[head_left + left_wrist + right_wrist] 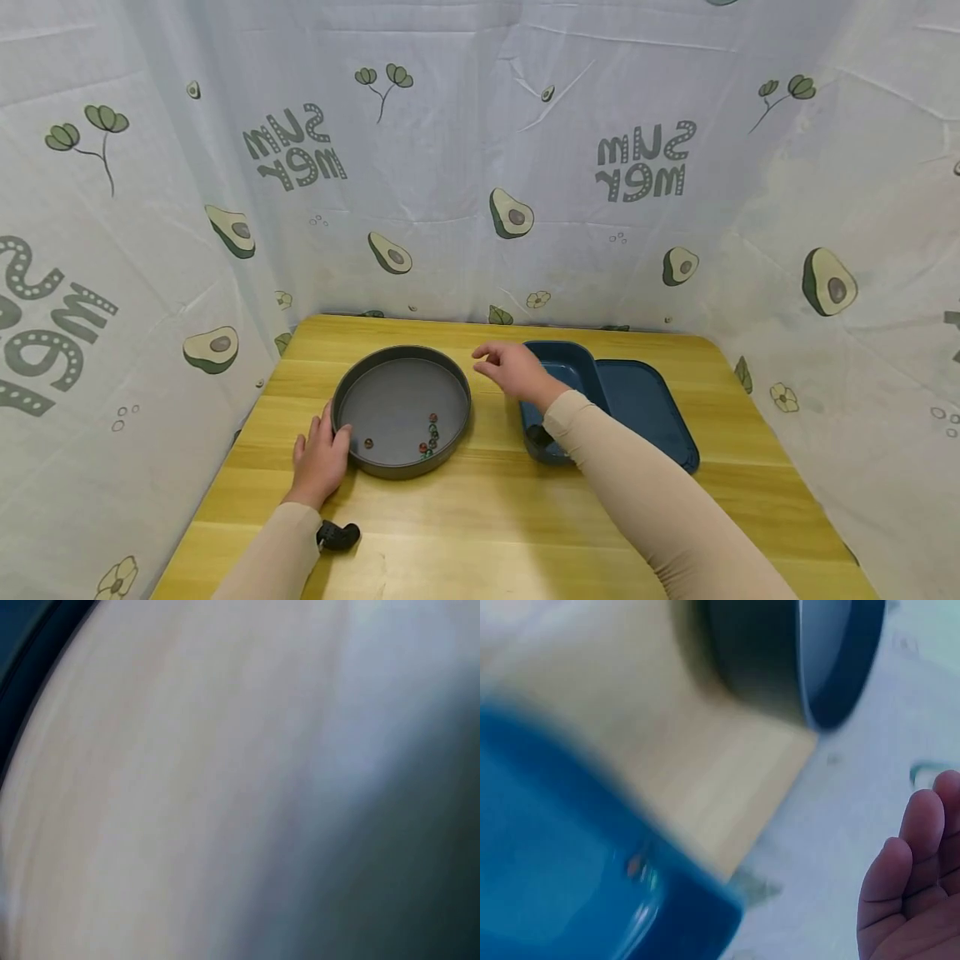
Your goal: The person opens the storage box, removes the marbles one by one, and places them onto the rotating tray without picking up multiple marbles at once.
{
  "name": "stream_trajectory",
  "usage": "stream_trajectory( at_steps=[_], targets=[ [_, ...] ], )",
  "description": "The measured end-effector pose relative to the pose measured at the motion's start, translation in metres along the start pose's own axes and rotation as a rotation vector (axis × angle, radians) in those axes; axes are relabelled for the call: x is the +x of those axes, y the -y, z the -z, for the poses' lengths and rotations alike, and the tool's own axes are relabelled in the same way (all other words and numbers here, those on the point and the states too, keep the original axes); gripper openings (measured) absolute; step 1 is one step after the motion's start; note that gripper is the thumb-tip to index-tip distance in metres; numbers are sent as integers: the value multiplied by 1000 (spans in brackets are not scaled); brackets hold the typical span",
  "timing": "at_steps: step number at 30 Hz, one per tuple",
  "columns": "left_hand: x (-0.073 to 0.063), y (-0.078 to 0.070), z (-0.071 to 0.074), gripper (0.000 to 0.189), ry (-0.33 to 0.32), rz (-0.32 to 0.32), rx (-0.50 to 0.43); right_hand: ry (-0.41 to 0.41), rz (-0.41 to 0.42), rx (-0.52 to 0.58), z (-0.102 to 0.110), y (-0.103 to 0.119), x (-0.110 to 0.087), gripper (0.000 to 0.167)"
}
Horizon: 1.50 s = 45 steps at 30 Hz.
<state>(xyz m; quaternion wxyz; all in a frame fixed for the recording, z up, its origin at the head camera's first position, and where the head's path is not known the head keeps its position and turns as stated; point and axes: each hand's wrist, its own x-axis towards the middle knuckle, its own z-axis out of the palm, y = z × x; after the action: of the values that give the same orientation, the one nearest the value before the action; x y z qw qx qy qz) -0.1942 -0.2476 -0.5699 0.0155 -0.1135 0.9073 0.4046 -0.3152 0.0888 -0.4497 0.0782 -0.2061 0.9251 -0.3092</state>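
Note:
A round dark grey pan [397, 400] stands on the left half of the table. Several small red and green marbles [432, 433] lie towards its near right side, and a lone brownish one [368, 443] sits further left. My left hand [321, 457] rests against the pan's near left side, its fingers spread. My right hand [512, 369] hovers between the pan and a blue rectangular box [558, 350]. Its fingers are loosely bent, with nothing visible in them. A small blurred reddish-green thing [636, 866] shows inside the box in the right wrist view.
A flat dark blue lid [645, 408] lies against the box's right side. The wooden table [450, 533] backs onto a white curtain [450, 167] printed with avocados. The left wrist view is mostly blurred tabletop.

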Motion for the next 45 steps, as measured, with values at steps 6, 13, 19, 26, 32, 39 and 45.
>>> stream_trajectory(
  at_steps=[6,13,19,26,32,39,45],
  targets=[
    [-1,-2,2,72,7,7,3,-53,-101,2,30,-29,2,35],
    [-2,-1,1,71,3,3,7,-54,-175,9,38,-57,3,32],
    [-2,-1,1,71,4,10,3,1,-216,-29,33,-75,6,33],
    [-2,-1,1,71,-5,7,-1,86,-231,-134,23,-94,10,27],
    [-1,0,0,70,-17,4,-4,165,-247,-208,15,-110,15,20],
    [-3,-1,0,69,-26,11,-1,194,-243,-243,3,-120,22,21],
    [-3,-3,1,69,-24,11,7,155,-286,-181,-7,-122,26,23]
  ],
)
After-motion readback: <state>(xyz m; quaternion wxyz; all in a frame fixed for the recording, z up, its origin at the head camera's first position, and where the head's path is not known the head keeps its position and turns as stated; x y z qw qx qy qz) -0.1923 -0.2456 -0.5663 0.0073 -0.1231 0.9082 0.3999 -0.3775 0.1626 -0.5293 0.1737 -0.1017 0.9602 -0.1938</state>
